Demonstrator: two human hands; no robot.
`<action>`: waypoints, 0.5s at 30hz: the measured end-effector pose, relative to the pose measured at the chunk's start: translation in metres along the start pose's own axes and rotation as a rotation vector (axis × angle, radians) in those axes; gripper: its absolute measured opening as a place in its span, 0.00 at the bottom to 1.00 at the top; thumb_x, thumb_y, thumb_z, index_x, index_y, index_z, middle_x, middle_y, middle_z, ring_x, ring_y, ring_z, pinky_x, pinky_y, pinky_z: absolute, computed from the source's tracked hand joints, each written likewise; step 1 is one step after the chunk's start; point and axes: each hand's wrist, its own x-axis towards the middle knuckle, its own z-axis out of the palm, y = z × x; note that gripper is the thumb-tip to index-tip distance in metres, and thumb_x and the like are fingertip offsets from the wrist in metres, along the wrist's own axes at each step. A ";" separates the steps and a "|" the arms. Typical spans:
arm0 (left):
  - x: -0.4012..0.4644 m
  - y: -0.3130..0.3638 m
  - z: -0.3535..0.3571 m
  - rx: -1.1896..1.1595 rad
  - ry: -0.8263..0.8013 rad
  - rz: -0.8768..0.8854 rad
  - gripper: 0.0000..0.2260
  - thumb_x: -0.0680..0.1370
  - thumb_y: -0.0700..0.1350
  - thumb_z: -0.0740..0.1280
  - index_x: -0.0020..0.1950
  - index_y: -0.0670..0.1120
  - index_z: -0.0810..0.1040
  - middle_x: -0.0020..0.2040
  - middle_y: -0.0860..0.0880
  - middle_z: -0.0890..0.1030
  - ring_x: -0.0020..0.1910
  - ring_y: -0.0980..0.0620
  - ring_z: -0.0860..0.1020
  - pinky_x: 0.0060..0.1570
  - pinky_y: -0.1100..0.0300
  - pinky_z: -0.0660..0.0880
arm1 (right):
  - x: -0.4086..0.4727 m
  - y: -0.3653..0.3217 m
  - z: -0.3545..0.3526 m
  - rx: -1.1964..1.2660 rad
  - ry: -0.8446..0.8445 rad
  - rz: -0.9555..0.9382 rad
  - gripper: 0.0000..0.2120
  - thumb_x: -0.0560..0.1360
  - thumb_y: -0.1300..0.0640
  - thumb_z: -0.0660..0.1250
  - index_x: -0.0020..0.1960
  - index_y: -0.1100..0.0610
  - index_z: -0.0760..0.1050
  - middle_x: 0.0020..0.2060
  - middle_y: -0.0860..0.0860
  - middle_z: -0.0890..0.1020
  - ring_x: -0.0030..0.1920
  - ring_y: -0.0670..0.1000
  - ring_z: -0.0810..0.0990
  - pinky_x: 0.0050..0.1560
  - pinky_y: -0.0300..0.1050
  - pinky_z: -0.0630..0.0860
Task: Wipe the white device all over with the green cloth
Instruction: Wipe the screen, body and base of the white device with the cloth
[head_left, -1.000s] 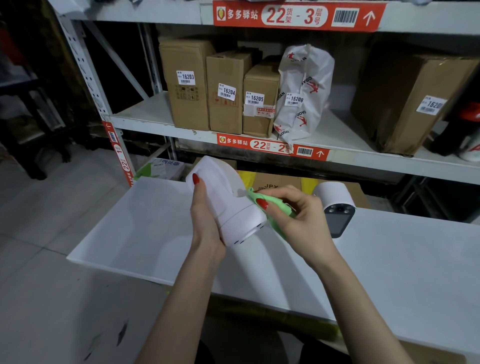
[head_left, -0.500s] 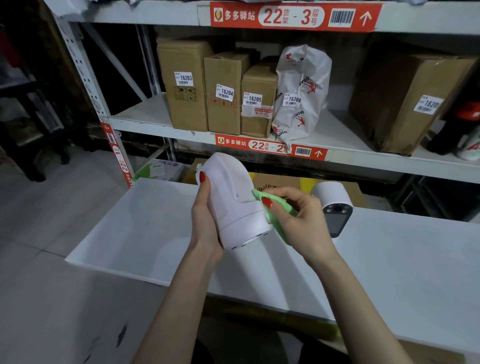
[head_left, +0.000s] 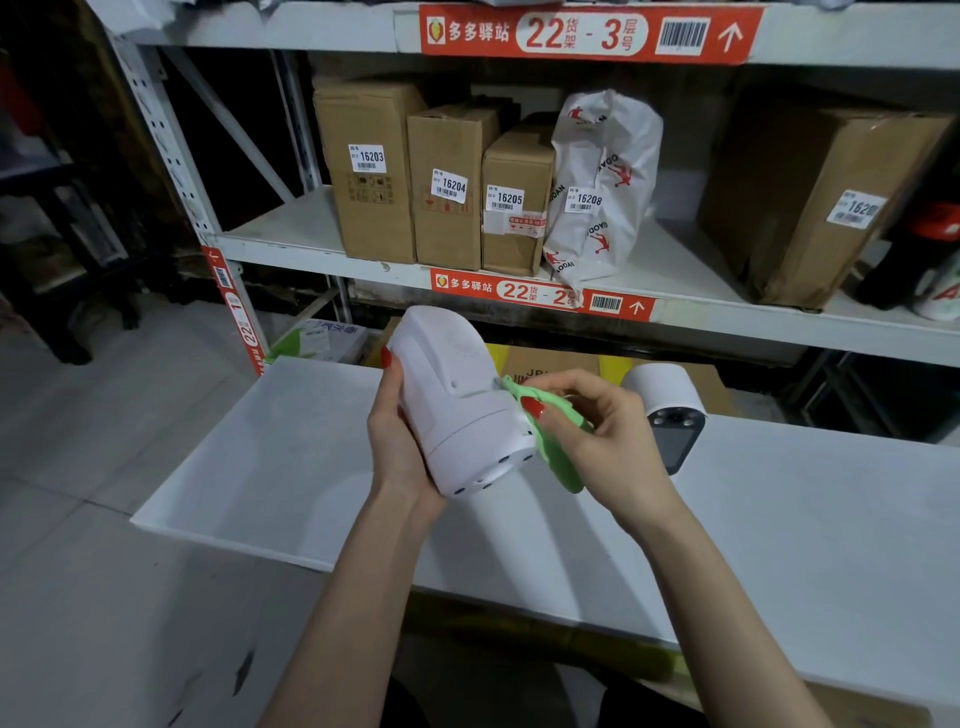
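Since a moment ago the white device (head_left: 457, 405) has tilted more upright above the one smooth white table (head_left: 779, 519). Left hand (head_left: 397, 441) grips its rounded plastic body; right hand (head_left: 597, 431) pinches the one crumpled green cloth (head_left: 558, 457) against its side.

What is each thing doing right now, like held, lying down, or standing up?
white device: held up above the table, tilted, in the left hand.
green cloth: pinched in the right hand, pressed against the device's side.
second white camera: on the white table, untouched, dark face towards us.
cardboard boxes: closed, standing on the shelf.
white parcel bag: leaning beside the boxes.
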 end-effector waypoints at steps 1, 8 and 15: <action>0.000 0.000 0.000 -0.009 0.004 0.005 0.22 0.79 0.63 0.60 0.63 0.49 0.79 0.44 0.45 0.86 0.39 0.44 0.84 0.37 0.51 0.82 | 0.000 -0.001 0.000 0.007 -0.007 -0.010 0.09 0.74 0.67 0.68 0.48 0.54 0.82 0.44 0.45 0.85 0.46 0.47 0.81 0.46 0.35 0.74; 0.003 0.002 -0.003 -0.025 0.034 0.040 0.22 0.80 0.62 0.60 0.65 0.50 0.79 0.45 0.46 0.86 0.42 0.44 0.84 0.40 0.51 0.82 | -0.001 -0.004 0.000 0.041 -0.051 -0.043 0.09 0.74 0.68 0.69 0.48 0.56 0.83 0.44 0.46 0.86 0.46 0.45 0.82 0.47 0.34 0.74; 0.002 0.001 -0.003 -0.014 0.048 0.051 0.23 0.80 0.63 0.59 0.66 0.50 0.77 0.45 0.46 0.86 0.42 0.44 0.84 0.41 0.50 0.82 | -0.001 -0.002 0.002 0.014 -0.044 -0.059 0.08 0.73 0.67 0.70 0.49 0.57 0.83 0.44 0.47 0.85 0.47 0.51 0.81 0.48 0.41 0.77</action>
